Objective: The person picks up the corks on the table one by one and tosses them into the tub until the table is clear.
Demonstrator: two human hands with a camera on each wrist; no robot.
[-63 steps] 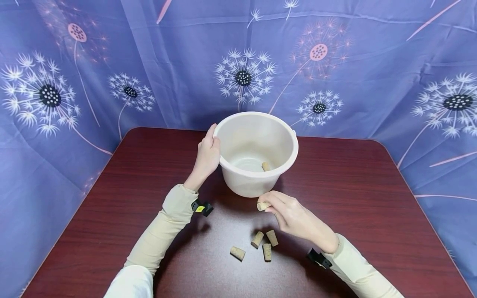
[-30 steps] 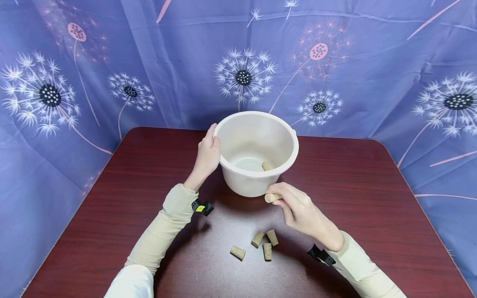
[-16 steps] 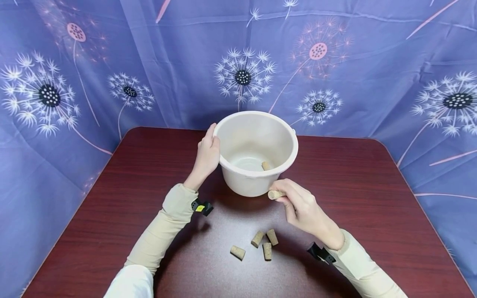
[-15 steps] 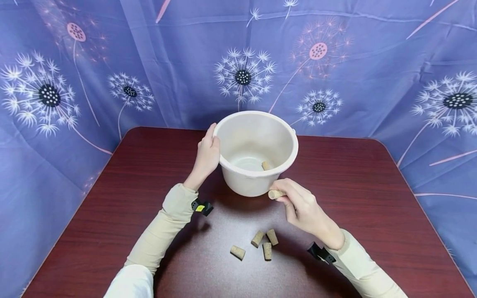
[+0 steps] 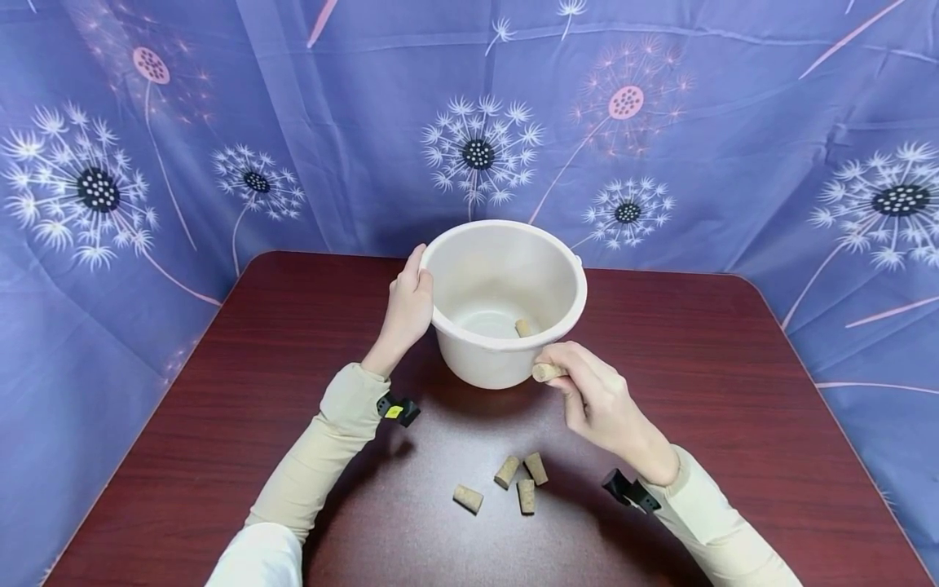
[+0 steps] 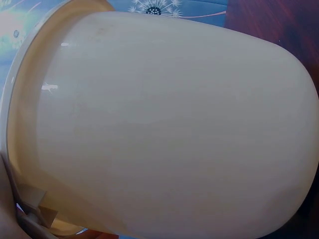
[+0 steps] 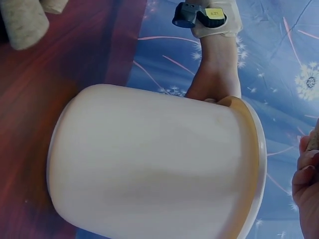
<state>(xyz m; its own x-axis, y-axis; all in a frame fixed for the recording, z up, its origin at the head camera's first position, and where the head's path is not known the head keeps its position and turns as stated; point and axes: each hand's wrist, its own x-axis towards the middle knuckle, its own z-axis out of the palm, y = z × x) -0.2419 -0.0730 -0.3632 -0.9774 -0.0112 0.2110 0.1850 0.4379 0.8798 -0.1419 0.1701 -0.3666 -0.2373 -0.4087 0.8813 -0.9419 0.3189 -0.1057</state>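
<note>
A white plastic bucket (image 5: 480, 364) stands at the far middle of the table, tilted slightly toward the person. One cork (image 5: 522, 328) lies on its floor. My left hand (image 5: 411, 300) grips the bucket's rim on the left side; its fingertips are hidden behind the wall. In my right hand (image 5: 597, 399) a cork (image 5: 546, 372) is pinched between thumb and fingers, just outside the bucket's front right wall and below the rim. The right wrist view has this hand (image 7: 308, 184) at its right edge, beside the bucket (image 7: 154, 159).
Several corks lie on the dark red table (image 5: 697, 359) in front of the bucket: a loose cluster with one cork (image 5: 526, 496) nearest the person, and a lone cork (image 5: 467, 498) to the left. A blue dandelion-print cloth (image 5: 352, 122) hangs behind and at both sides.
My right hand has risen away from the person and a little to the right, with the cork in its fingers. The left hand, the bucket and the table corks have stayed in place.
</note>
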